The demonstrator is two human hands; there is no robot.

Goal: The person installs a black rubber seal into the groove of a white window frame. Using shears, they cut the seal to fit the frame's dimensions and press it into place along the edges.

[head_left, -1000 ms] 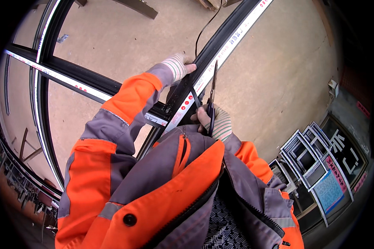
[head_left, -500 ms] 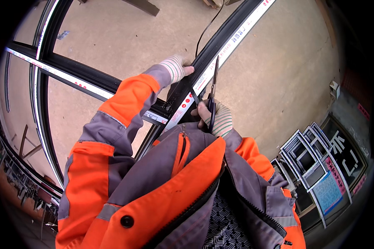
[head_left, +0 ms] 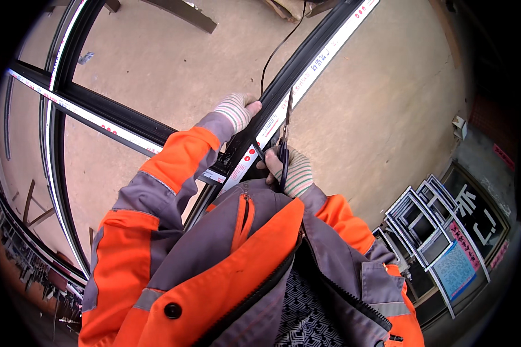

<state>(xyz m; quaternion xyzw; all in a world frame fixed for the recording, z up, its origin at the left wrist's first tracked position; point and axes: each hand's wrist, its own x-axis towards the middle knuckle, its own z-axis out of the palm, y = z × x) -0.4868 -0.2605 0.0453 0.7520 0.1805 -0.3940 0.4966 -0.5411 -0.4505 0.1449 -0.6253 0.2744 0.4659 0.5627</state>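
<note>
A large black metal window frame [head_left: 307, 55], faced with white printed protective film, spans the view in front of me. My left hand [head_left: 235, 110], in a striped knit glove with bare fingertips, is closed at the inner edge of its slanting bar, thumb on the black surface. The other fingertips are hidden. My right hand [head_left: 297, 170], gloved alike, is closed around dark-handled scissors [head_left: 286, 130] just right of the bar. Their long blades point away from me, alongside the white film. A short dark strip [head_left: 260, 151] crosses the film beside my right fingertips; whether they pinch it I cannot tell.
A crossbar [head_left: 110, 118] joins the slanting bar near my left wrist. A thin black cable [head_left: 272, 55] runs over the floor beyond. Dark metal lengths [head_left: 185, 14] lie at the far side. Several small white-edged frames [head_left: 419, 222] lean by the wall at right.
Both hands have shifted slightly left and the scissors have come with the right one. The frame's bar sits a little lower in view, and the floor things beyond show more.
</note>
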